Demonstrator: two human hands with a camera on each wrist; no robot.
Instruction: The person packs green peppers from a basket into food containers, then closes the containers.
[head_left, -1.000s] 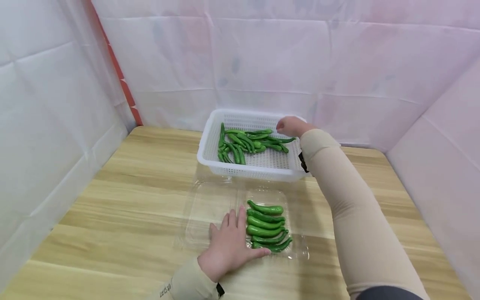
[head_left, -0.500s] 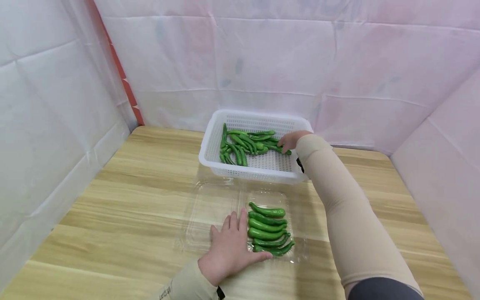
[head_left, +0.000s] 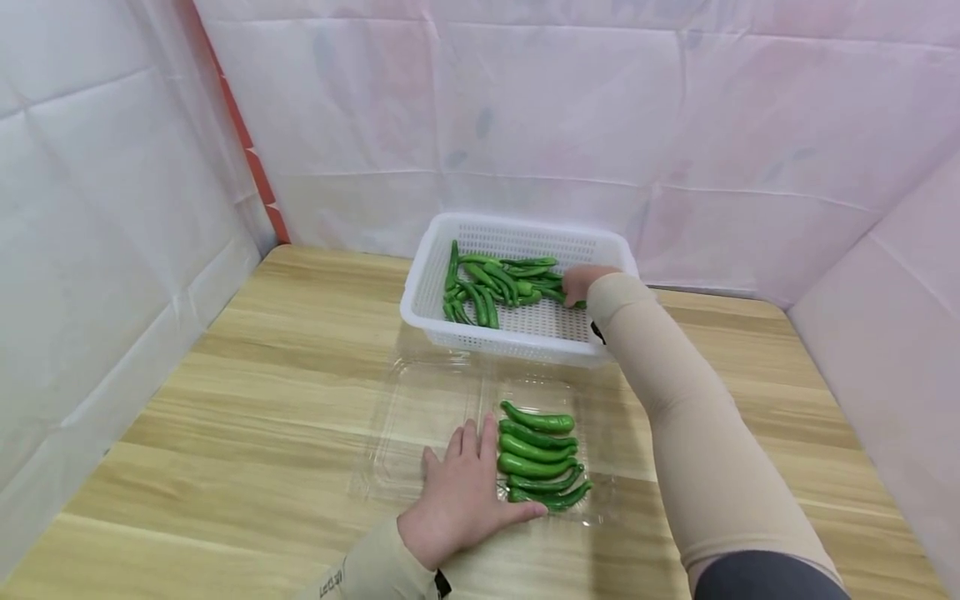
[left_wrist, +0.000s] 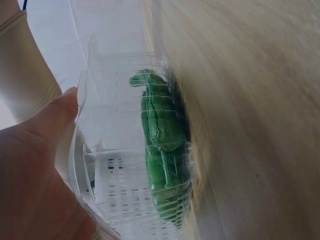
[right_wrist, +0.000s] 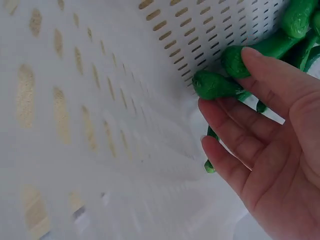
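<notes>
My left hand lies with fingers spread on the clear hinged plastic box, its thumb along the near rim. In the box's right half, several green chili peppers lie side by side in a column; through the clear wall in the left wrist view, the chilies show as a row. Inside the white basket my right hand reaches to the right end of the heap. Up close in the right wrist view, thumb and fingers of the right hand pinch a green chili pepper, with another chili under the thumb.
The white perforated basket stands behind the box, with a loose heap of chilies toward its left and middle. A wooden table lies under everything. Pale sheeting encloses the back and both sides.
My right hand has come down from above the basket's right side into the chilies and closed in on one. The left hand stays on the box.
</notes>
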